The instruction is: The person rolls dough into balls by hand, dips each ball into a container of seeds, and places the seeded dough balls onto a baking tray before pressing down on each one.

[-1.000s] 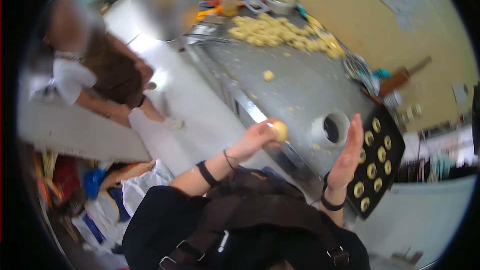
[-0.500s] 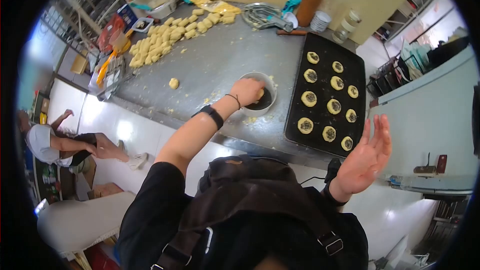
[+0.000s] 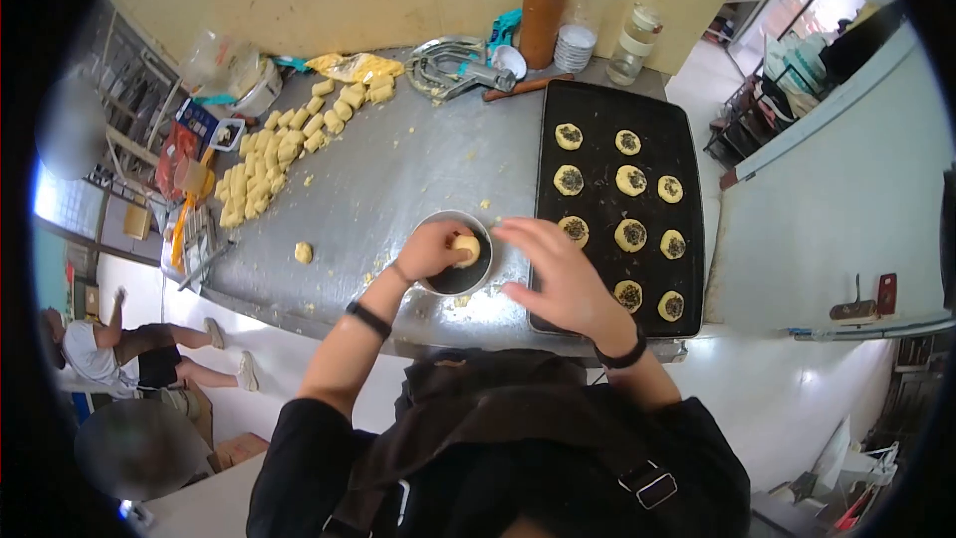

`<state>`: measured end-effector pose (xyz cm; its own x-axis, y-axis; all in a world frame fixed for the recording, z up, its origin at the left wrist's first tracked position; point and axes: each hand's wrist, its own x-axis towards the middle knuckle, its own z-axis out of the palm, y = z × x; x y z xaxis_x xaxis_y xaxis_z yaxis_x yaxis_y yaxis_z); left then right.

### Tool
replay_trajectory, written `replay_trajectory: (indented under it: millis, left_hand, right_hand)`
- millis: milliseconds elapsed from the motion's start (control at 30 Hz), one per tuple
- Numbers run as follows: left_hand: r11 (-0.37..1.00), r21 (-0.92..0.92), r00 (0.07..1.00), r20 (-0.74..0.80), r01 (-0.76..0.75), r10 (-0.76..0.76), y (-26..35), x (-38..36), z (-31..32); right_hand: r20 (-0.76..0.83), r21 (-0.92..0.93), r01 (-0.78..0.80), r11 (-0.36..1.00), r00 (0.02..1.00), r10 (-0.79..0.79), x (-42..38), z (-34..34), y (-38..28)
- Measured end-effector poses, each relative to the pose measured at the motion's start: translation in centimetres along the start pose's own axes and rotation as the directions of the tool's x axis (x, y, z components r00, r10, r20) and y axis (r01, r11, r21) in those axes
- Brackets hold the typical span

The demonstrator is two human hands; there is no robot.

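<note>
My left hand grips a round piece of dough over a round metal bowl with dark contents. Just right of the bowl is my right hand, its fingers spread and nothing in it, reaching over the left edge of a black baking tray. Several flat dough rounds with dark specks on top lie on that tray. One loose dough ball sits on the metal table, left of the bowl. Farther back at the left is a pile of pale dough pieces.
Along the wall stand a metal tool, a brown cylinder, stacked white cups and a glass jar. Plastic containers are at the back left. A person is beyond the table at the far left.
My left hand has lifted the dough up from inside the bowl. My right hand has come leftwards from beyond the tray to beside the bowl. The view has shifted.
</note>
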<state>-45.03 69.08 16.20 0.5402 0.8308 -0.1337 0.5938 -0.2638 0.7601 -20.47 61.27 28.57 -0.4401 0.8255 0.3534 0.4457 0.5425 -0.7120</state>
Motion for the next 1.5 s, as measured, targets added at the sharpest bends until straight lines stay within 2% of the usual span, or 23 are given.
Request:
replay_trajectory:
  millis: [67,133,167,233,267,300,333,400,433,467,533,600,667,767,867,900,1033,1100,1200,1267,1300,1433,1500]
  left_hand:
    - [0.886,-0.457,0.997,0.050,0.078,-0.063,2.7,-1.5,-1.0]
    - [0.605,-0.785,0.990,0.077,0.136,-0.122,6.6,-3.3,-1.5]
    - [0.557,-0.820,0.991,0.092,0.132,-0.098,6.5,-3.4,-0.9]
    - [0.453,-0.882,0.992,0.116,0.128,-0.054,6.2,-3.7,0.2]
    - [0.398,-0.900,0.984,0.170,0.177,-0.052,6.4,-3.8,0.5]
    - [0.344,-0.911,0.973,0.225,0.228,-0.047,7.1,-3.8,0.5]
    - [0.289,-0.915,0.959,0.281,0.281,-0.040,7.7,-3.9,0.5]
    - [0.392,-0.885,0.967,0.251,0.251,-0.052,8.1,-3.8,0.7]
    - [0.420,-0.875,0.970,0.231,0.242,-0.078,7.6,-4.1,0.9]
    - [0.448,-0.863,0.973,0.208,0.232,-0.104,7.0,-4.4,1.1]
    - [0.476,-0.851,0.970,0.148,0.224,-0.193,6.2,-5.1,0.9]
    - [0.481,-0.846,0.955,0.101,0.231,-0.280,5.4,-6.0,0.9]
    - [0.464,-0.851,0.936,0.085,0.246,-0.341,5.3,-6.4,0.5]
    - [0.469,-0.841,0.912,0.065,0.269,-0.406,5.7,-6.1,-0.1]
    - [0.486,-0.832,0.894,0.025,0.266,-0.448,5.6,-5.0,-0.5]
    - [0.482,-0.834,0.884,0.016,0.270,-0.467,5.5,-4.6,-0.6]
    - [0.462,-0.841,0.858,0.006,0.282,-0.513,5.9,-2.6,-1.3]
    - [0.466,-0.838,0.857,0.005,0.285,-0.515,5.7,-1.6,-1.3]
    - [0.479,-0.820,0.851,0.020,0.315,-0.524,5.8,-0.5,-1.4]
    - [0.490,-0.809,0.861,0.037,0.325,-0.508,5.6,0.3,-1.5]
    - [0.497,-0.798,0.866,0.061,0.341,-0.496,5.6,0.6,-1.7]
    - [0.490,-0.820,0.883,0.039,0.295,-0.467,5.7,0.5,-2.2]
    - [0.494,-0.821,0.885,0.028,0.285,-0.465,5.6,0.2,-2.5]
  right_hand:
    - [0.068,-0.150,0.073,0.986,0.996,-0.064,0.8,1.9,1.1]
    - [0.165,0.002,-0.021,1.000,0.986,0.020,1.3,3.0,1.2]
    - [0.216,0.074,-0.069,0.995,0.975,0.052,1.4,3.1,1.3]
    - [0.195,0.082,-0.080,0.993,0.979,0.062,1.6,2.8,1.8]
    - [0.184,0.086,-0.082,0.993,0.981,0.065,1.9,2.6,2.1]
    - [0.214,0.159,-0.169,0.973,0.968,0.133,2.1,1.5,2.0]
    - [0.196,0.100,-0.178,0.979,0.968,0.156,1.8,0.5,2.9]
    - [0.160,-0.027,-0.190,0.981,0.968,0.191,1.1,-3.0,5.5]
    - [0.101,-0.110,-0.263,0.959,0.956,0.274,0.7,-5.1,6.7]
    - [0.037,-0.186,-0.336,0.923,0.937,0.348,0.2,-7.4,8.1]
    - [-0.184,-0.251,-0.430,0.867,0.901,0.393,-1.0,-11.0,11.9]
    - [-0.284,-0.377,-0.512,0.772,0.857,0.430,-2.5,-14.0,19.3]
    - [-0.301,-0.421,-0.643,0.640,0.764,0.570,-3.4,-16.4,26.4]
    - [-0.309,-0.519,-0.626,0.582,0.772,0.556,-3.6,-18.4,35.2]
    - [-0.284,-0.465,-0.559,0.686,0.829,0.483,-2.9,-18.7,41.0]
    - [-0.252,-0.492,-0.605,0.626,0.787,0.563,-2.5,-18.7,42.3]
    - [-0.117,-0.578,-0.587,0.566,0.747,0.654,-2.2,-18.3,45.1]
    - [-0.030,-0.633,-0.570,0.524,0.695,0.718,-0.3,-19.6,43.2]
    - [-0.241,-0.508,-0.583,0.634,0.803,0.545,0.2,-18.5,45.2]
    - [-0.263,-0.553,-0.512,0.657,0.856,0.446,0.0,-17.3,48.5]
    - [-0.276,-0.523,-0.526,0.671,0.849,0.451,0.1,-16.5,48.9]
    - [-0.287,-0.679,-0.481,0.554,0.870,0.402,-0.3,-14.3,49.5]
    - [-0.268,-0.710,-0.504,0.493,0.839,0.473,-0.1,-14.0,49.3]
